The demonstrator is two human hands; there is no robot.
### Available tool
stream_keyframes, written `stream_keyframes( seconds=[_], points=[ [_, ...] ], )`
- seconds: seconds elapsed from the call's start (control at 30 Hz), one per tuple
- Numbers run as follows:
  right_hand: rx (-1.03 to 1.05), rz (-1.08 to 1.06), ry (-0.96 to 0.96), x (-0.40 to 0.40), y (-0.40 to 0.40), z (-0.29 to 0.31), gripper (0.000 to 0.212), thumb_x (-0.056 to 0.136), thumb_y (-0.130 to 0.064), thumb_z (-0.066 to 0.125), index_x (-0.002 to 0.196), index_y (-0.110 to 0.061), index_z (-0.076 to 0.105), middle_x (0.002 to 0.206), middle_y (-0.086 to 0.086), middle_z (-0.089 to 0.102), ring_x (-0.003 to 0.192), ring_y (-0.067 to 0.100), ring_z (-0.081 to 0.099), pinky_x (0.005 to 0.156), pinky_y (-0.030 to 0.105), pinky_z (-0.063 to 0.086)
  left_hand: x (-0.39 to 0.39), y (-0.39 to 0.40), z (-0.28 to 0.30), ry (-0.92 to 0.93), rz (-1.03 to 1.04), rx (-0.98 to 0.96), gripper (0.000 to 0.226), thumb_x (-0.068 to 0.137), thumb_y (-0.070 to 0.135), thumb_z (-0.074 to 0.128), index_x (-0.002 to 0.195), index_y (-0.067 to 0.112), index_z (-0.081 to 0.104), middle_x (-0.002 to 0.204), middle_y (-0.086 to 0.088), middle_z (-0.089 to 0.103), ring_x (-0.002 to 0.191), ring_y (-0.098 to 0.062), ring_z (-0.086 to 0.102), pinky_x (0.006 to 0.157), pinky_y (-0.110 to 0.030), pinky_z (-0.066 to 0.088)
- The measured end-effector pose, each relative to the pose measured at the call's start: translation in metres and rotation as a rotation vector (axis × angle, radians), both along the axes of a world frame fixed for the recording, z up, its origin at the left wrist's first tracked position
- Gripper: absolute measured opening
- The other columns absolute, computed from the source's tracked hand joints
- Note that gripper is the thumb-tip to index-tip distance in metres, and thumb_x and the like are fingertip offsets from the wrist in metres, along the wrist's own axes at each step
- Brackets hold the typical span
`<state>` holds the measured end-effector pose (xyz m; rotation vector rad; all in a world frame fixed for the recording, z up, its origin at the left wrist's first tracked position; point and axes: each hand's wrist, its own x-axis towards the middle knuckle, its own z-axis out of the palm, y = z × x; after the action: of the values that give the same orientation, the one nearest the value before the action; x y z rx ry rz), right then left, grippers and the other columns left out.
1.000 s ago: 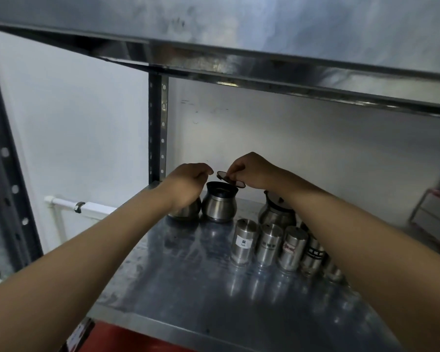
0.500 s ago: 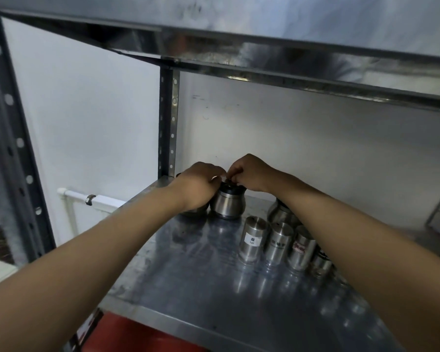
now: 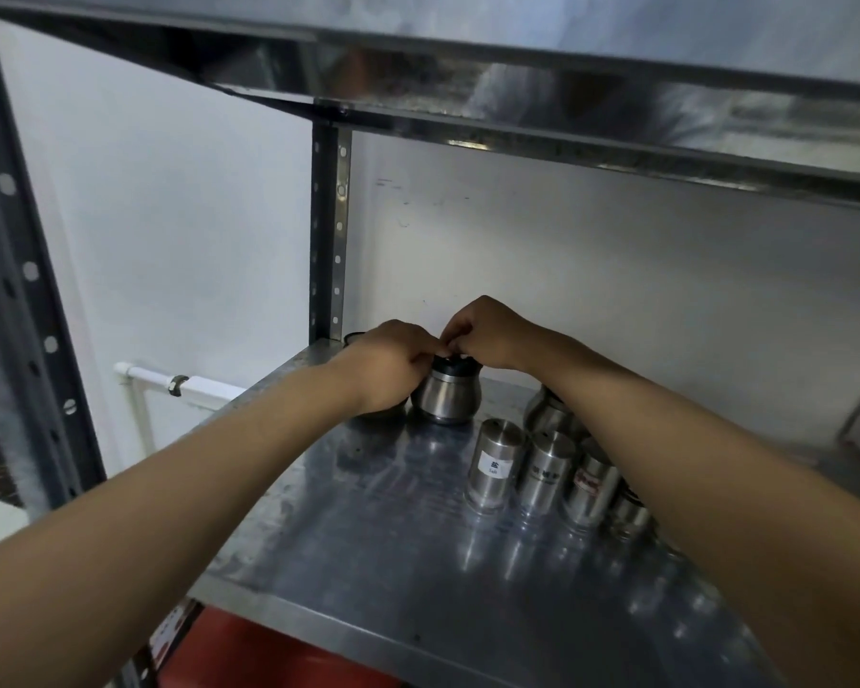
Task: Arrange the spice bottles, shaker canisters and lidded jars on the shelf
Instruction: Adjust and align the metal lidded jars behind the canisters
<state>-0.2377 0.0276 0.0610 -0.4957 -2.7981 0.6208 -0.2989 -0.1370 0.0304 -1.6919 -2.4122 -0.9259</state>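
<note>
A rounded steel jar (image 3: pixel 445 397) stands near the back left of the steel shelf (image 3: pixel 418 578), with its dark lid (image 3: pixel 455 368) on top. My left hand (image 3: pixel 388 365) wraps the jar's left side and rim. My right hand (image 3: pixel 485 330) pinches the lid from above. Another jar (image 3: pixel 356 337) is mostly hidden behind my left hand. A third rounded jar (image 3: pixel 547 414) stands to the right. In front, a row of steel shaker canisters (image 3: pixel 542 469) with labels runs rightward, partly under my right forearm.
The upper shelf (image 3: pixel 567 91) hangs low overhead. A perforated upright post (image 3: pixel 329 230) rises at the back left corner and another post (image 3: pixel 16 300) stands at the near left. A white pipe (image 3: pixel 180 384) runs along the wall. Something red (image 3: pixel 249 652) lies below the shelf.
One second ago my right hand held the lid above the open jar. It has come down onto the jar's mouth, and my left hand has closed in against the jar.
</note>
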Motion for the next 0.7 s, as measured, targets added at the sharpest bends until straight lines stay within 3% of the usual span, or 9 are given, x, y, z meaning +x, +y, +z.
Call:
stream_keyframes(
  seconds=[0.2, 0.7],
  points=[
    [0.025, 0.003, -0.012, -0.0020, -0.0035, 0.0047, 0.022, 0.085, -0.001, 0.061, 0.101, -0.005, 0.076, 0.103, 0.013, 0.073, 0.089, 0.018, 0.062, 0.071, 0.025, 0.047, 0.0013, 0.0000, -0.0003, 0.042, -0.010, -0.010, 0.035, 0.096, 0.010, 0.041, 0.124, 0.016, 0.061, 0.131, -0.008, 0.059, 0.120, -0.024, 0.051, 0.103, -0.037, 0.039],
    [0.064, -0.027, -0.068, 0.0001, -0.0067, 0.0065, 0.025, 0.086, 0.003, 0.058, 0.101, -0.004, 0.076, 0.105, 0.014, 0.072, 0.095, 0.023, 0.064, 0.073, 0.027, 0.048, 0.0009, 0.0064, -0.0019, -0.004, 0.019, -0.031, 0.035, 0.098, 0.017, 0.039, 0.127, 0.022, 0.058, 0.137, 0.000, 0.054, 0.127, -0.017, 0.046, 0.108, -0.032, 0.034]
  ],
)
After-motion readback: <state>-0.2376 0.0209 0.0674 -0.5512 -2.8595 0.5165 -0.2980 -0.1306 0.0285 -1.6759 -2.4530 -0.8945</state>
